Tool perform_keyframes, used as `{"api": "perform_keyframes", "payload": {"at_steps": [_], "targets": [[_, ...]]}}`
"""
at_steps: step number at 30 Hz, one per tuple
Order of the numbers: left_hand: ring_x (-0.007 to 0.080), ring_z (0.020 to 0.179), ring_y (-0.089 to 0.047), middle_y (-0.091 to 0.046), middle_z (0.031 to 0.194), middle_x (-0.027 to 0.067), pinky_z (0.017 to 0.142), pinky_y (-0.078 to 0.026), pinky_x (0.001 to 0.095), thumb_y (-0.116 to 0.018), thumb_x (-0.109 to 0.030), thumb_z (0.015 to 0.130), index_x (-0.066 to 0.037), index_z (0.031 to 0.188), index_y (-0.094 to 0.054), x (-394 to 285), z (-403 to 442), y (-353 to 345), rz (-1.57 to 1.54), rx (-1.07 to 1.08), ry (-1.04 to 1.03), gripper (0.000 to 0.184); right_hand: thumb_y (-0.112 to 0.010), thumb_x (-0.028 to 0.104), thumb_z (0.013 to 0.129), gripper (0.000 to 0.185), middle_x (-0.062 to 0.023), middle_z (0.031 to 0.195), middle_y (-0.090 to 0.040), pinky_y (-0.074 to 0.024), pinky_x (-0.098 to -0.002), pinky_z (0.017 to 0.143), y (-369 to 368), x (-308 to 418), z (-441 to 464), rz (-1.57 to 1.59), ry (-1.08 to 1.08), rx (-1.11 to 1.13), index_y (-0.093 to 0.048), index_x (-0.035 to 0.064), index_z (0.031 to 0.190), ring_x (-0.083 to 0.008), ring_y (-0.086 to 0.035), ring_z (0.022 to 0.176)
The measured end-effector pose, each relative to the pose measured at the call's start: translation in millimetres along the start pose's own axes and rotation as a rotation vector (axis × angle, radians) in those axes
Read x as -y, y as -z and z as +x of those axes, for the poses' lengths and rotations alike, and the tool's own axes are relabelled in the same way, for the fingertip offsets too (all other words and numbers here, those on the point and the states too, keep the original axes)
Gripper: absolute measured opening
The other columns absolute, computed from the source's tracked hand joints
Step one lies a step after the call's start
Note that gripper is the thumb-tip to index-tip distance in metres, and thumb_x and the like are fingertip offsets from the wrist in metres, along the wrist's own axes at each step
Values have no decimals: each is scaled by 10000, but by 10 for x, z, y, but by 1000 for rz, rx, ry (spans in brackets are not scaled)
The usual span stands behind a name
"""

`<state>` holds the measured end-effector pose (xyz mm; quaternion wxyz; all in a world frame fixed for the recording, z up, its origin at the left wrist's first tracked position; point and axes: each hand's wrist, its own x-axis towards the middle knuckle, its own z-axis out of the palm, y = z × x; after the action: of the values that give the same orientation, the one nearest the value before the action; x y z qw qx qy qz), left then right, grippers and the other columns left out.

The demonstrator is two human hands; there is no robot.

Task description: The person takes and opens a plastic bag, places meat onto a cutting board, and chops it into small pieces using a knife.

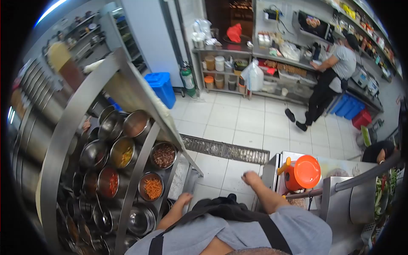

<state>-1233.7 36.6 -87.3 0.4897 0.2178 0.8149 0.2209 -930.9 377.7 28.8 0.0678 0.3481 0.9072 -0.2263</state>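
Note:
My left hand point(185, 198) hangs low beside the metal shelf rack point(146, 170), apart from the bowls; its fingers are too small and turned away to make out. In front of my body, over the tiled floor, my right hand point(251, 178) is closed, with a small dark spot at its fingers that I cannot identify. The steel bowl of shredded carrot point(152, 188) and the bowl of chopped reddish-brown food point(163, 155) are nearest my left hand. To the right of my right hand stands an orange container with a lid point(307, 171).
A floor drain grate point(225, 148) crosses the white tiles ahead. A blue bin point(161, 89) and a green cylinder point(188, 80) stand at the back. One person point(335, 72) works at the rear counter; another person point(380, 152) is at the right edge. Steel pots point(361, 204) stand at right.

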Motion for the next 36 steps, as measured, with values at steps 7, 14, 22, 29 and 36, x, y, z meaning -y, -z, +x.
{"api": "perform_keyframes", "payload": {"at_steps": [7, 14, 22, 29, 36], "targets": [[196, 509, -584, -635, 648, 76, 479, -473, 364, -641, -326, 849, -56, 926, -710, -1076, 921, -98, 95, 149, 82, 290, -595, 311, 887, 292, -203, 871, -693, -519, -484, 798, 561, -157, 530, 271, -40, -110, -722, 49, 912, -395, -657, 851], [224, 539, -623, -646, 665, 93, 492, -505, 376, -606, -300, 856, -59, 952, -719, -2064, 2643, 469, 736, 553, -218, 283, -571, 284, 864, 280, -195, 898, -697, -532, -493, 783, 626, -629, 862, 281, -421, 87, -707, 39, 873, -397, -666, 865], [254, 550, -646, -657, 684, 113, 486, -535, 393, -573, -278, 850, -65, 973, -727, -5086, 5332, 1681, 1103, 332, -290, 290, -542, 247, 868, 275, -217, 916, -693, -545, -486, 797, 1003, -1087, 1333, 434, -1078, -208, -715, 36, 903, -401, -671, 893], [150, 665, -598, -689, 835, 84, 599, -503, 305, -650, -193, 845, -21, 1020, -702, -6243, 5692, 1652, 398, 146, -525, 250, -494, 159, 867, 272, -200, 1041, -676, -532, -462, 863, 788, -941, 2077, 337, -703, 264, -724, 73, 983, -368, -656, 993], [332, 1070, -636, -679, 1124, 191, 939, -482, 436, -524, -394, 924, -56, 1149, -672, -4710, 5300, 1523, 848, 354, -225, 432, -563, 221, 851, 280, -205, 1048, -667, -522, -487, 868, 1388, -2476, 3902, 241, -554, 163, -686, 74, 1056, -381, -645, 991]]}}
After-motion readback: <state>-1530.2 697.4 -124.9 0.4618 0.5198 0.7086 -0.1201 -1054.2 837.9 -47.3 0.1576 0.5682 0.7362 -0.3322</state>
